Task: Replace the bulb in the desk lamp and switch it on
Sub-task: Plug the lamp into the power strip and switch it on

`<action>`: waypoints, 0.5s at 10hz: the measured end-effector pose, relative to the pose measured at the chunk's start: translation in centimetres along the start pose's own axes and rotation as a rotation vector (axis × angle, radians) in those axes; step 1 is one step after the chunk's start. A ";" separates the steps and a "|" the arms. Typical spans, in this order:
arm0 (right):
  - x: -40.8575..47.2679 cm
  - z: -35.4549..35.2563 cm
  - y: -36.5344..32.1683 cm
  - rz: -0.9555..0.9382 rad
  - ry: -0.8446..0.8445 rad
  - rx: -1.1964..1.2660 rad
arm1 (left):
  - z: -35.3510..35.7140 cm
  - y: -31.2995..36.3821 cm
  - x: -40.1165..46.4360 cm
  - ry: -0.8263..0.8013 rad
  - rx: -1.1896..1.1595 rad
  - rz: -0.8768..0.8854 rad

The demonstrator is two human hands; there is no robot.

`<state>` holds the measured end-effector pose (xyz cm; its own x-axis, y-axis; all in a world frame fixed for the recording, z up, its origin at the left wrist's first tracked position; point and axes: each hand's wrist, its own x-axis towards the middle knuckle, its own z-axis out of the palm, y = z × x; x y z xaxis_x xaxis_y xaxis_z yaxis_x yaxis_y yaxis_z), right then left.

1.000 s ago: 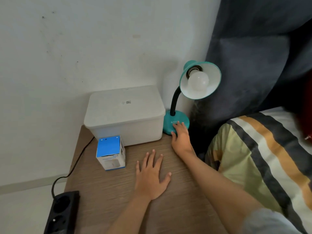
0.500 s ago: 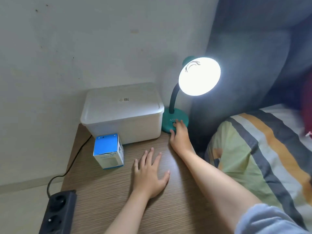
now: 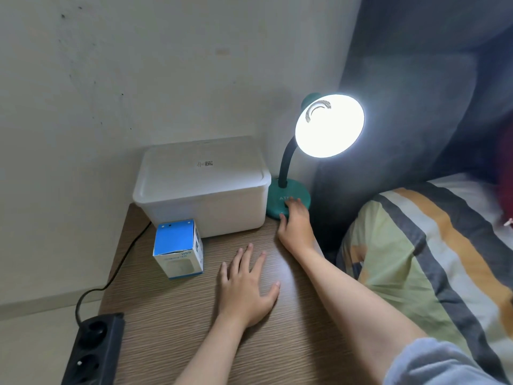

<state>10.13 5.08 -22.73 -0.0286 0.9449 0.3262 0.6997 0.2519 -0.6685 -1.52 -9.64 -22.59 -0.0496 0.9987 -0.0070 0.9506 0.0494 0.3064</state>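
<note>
A teal desk lamp stands at the back right of the wooden table (image 3: 172, 323), its round base (image 3: 277, 198) beside the wall. Its shade (image 3: 329, 125) faces me and glows bright white, so the bulb inside is lost in glare. My right hand (image 3: 294, 227) rests with its fingertips on the front of the lamp base, holding nothing. My left hand (image 3: 247, 287) lies flat on the tabletop with fingers spread. A blue and white bulb box (image 3: 178, 249) stands to its left.
A white lidded plastic container (image 3: 202, 187) sits against the wall, left of the lamp. A black power strip (image 3: 91, 351) lies at the table's left front corner, its cable (image 3: 122, 265) running back. A striped bedcover (image 3: 433, 259) lies to the right.
The lamp was dark one second ago and lights up by half a second ago; it stays lit. Both hands keep their places, and the view shifts slightly.
</note>
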 end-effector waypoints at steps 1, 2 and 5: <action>0.0 0.0 0.1 -0.004 -0.002 -0.004 | 0.1 0.0 0.1 0.000 -0.003 0.000; 0.0 0.0 0.1 -0.004 -0.001 -0.007 | 0.1 0.0 0.0 0.000 -0.006 0.002; 0.1 0.0 0.1 0.007 -0.009 -0.011 | 0.1 -0.1 0.1 -0.002 -0.011 0.003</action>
<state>10.16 5.18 -22.77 -0.0302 0.9484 0.3157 0.7078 0.2433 -0.6632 -1.56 -9.57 -22.66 -0.0464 0.9989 -0.0079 0.9473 0.0465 0.3169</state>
